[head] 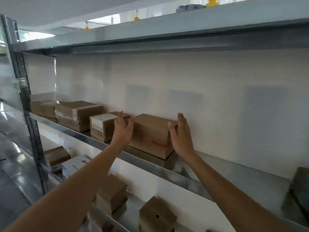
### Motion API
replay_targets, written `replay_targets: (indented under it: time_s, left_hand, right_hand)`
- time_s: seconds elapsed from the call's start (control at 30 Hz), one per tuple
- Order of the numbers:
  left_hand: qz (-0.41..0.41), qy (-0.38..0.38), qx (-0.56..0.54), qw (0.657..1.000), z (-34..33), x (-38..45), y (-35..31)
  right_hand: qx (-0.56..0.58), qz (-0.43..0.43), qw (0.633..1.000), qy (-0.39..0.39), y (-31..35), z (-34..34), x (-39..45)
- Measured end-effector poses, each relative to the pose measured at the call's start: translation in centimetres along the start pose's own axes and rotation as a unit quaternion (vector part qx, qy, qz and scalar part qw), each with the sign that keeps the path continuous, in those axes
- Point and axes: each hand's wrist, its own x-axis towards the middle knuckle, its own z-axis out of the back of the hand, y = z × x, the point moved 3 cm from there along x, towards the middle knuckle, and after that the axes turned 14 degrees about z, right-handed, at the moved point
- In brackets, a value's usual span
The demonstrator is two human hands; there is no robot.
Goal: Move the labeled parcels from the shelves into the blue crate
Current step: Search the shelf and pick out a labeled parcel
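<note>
- Flanking a brown cardboard parcel (151, 131) on the metal shelf (209, 178), both hands have straight fingers and grip nothing.
- Left hand (122, 129) sits at the parcel's 9 o'clock side, fingers spread, just beside or touching it.
- Right hand (181, 134) stands flat at its 3 o'clock end.
- At 9 o'clock, a labeled box (102, 127) sits beside the parcel.
- Blue crate: out of view.
</note>
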Motion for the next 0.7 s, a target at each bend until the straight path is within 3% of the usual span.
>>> replay_targets:
  time_s: [0.2, 0.3, 0.37, 0.53, 0.7]
  left_hand:
    - [0.027, 0.143, -0.085, 0.986, -1.3, 4.2, 1.8]
    - [0.045, 0.18, -0.139, 0.973, -1.3, 4.5, 2.0]
    - [0.059, 0.208, -0.152, 0.964, -1.1, 4.2, 1.9]
    - [0.037, 0.258, -0.105, 0.96, 0.8, 3.5, -0.9]
    - [0.053, 0.317, -0.198, 0.926, 2.6, 3.2, -4.6]
  right_hand:
    - [0.03, -0.101, 0.988, -0.109, 0.6, -0.5, -1.2]
    - [0.107, -0.209, 0.958, -0.167, 0.7, -0.6, -2.4]
    - [0.146, -0.25, 0.944, -0.159, 1.2, -1.0, -3.1]
    - [0.221, -0.261, 0.923, -0.176, 3.8, -0.1, -3.1]
    - [0.272, -0.242, 0.91, -0.201, 5.0, 2.8, -3.2]
